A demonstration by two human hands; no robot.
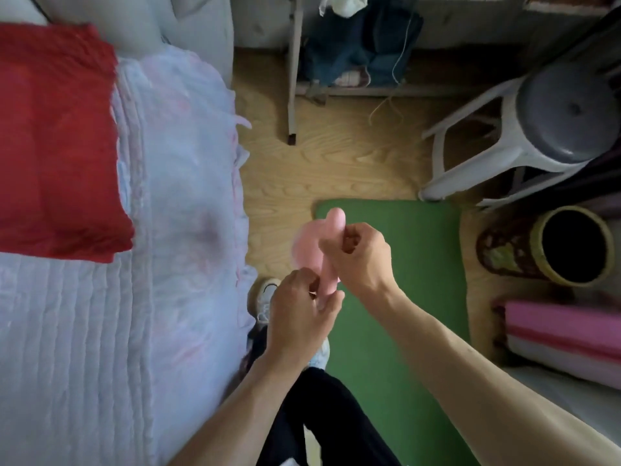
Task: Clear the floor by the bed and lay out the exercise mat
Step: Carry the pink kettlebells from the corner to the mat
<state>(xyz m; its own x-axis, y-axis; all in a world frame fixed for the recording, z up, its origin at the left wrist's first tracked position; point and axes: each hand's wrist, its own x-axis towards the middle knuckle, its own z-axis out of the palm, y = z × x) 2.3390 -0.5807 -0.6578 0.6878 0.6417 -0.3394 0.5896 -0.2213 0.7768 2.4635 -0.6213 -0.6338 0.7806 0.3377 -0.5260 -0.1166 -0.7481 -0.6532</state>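
Exercise mat (403, 280) lies flat on floor (319, 163) beside bed (168, 196); left hand (299, 307) and right hand (359, 253), fingers curled, grip unstowed pink item (309, 240).

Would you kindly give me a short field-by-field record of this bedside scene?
mat: green, flat on the floor beside the bed
left hand: pinches the lower end of a pink object
right hand: grips its upper part
pink object: blurred, kind unclear
stool: white, by the mat's far right corner
blanket: red, on the bed
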